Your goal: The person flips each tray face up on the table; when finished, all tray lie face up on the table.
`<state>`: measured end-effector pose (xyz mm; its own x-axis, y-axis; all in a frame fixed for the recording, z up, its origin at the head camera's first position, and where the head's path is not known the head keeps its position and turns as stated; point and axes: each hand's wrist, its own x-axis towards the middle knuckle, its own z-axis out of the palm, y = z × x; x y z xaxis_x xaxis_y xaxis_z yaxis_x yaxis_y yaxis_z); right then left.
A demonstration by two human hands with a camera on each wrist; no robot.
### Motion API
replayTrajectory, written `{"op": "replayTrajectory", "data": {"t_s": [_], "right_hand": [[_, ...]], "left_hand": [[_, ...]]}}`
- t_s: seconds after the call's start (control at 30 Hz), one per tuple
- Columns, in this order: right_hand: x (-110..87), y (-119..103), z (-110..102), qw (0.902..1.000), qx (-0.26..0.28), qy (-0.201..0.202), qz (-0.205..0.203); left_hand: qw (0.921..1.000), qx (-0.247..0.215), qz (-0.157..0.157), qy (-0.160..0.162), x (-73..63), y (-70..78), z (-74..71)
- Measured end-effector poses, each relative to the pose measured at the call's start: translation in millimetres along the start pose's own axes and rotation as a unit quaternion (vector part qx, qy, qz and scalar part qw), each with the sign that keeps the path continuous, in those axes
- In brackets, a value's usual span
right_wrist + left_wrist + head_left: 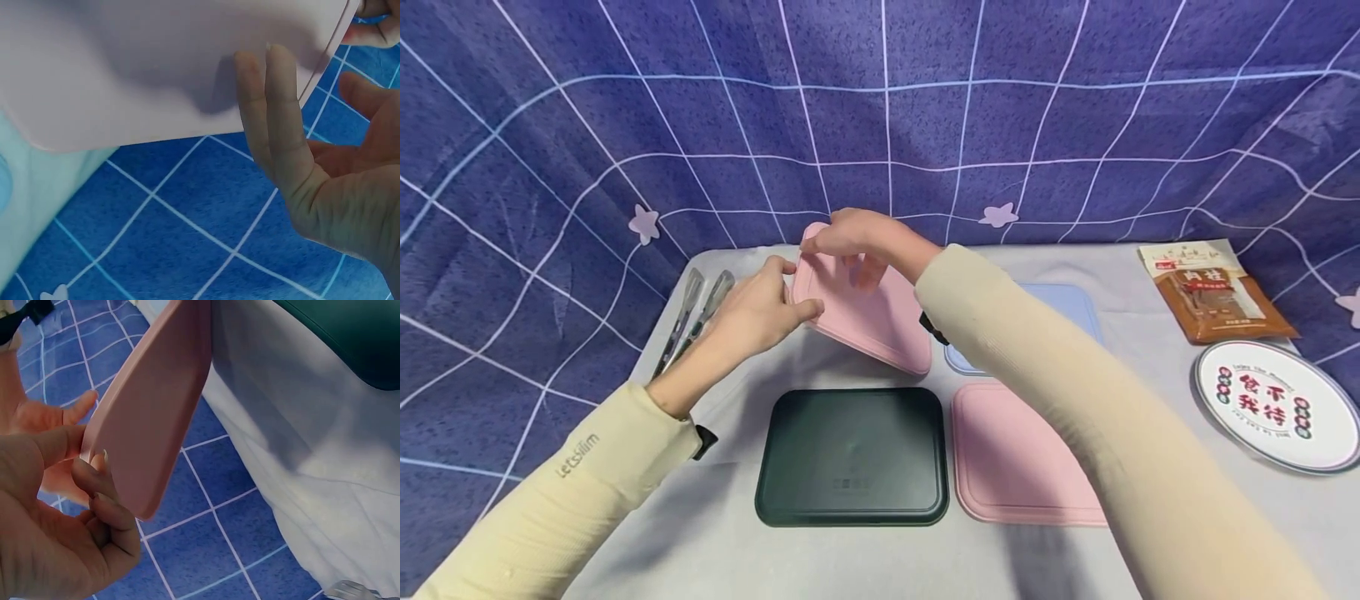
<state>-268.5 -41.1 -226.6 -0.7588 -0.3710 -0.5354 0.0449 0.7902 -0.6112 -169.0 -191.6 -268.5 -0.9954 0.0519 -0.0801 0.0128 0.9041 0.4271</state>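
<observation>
A pink rectangular board with rounded corners and a border line is tilted up at the back left of the table, its left end raised. My left hand pinches its left edge, as the left wrist view shows with thumb and fingers at the rim. The right hand reaches across to the far left corner. Two of its straight fingers lie against the board's face, while the thumb stands off beyond the edge. Just in front lies a dark green board of similar shape.
Another pink board and a light blue one lie partly hidden under the right sleeve. Two metal-ended utensils sit at the left edge. On the right are a brown spice packet and a white plate. A purple grid cloth hangs behind.
</observation>
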Motion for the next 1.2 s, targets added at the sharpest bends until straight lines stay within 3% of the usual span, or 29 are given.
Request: {"op": "replayTrajectory", "data": {"t_s": [0.6,0.87,1.2], "right_hand": [[2.4,-24.4,8.1,0.9897,-0.140,0.031,0.010],[-0.3,-30.9,8.7,0.9904,-0.110,0.064,0.054],[-5.8,-24.8,5.6,0.9916,-0.099,0.075,0.036]], "left_hand": [[0.9975,0.010,0.045,0.054,-8.2,12.1,3.4],[0.9963,0.004,0.055,0.066,-8.4,15.4,4.2],[0.9951,-0.002,0.058,0.080,-11.5,21.9,7.2]]}}
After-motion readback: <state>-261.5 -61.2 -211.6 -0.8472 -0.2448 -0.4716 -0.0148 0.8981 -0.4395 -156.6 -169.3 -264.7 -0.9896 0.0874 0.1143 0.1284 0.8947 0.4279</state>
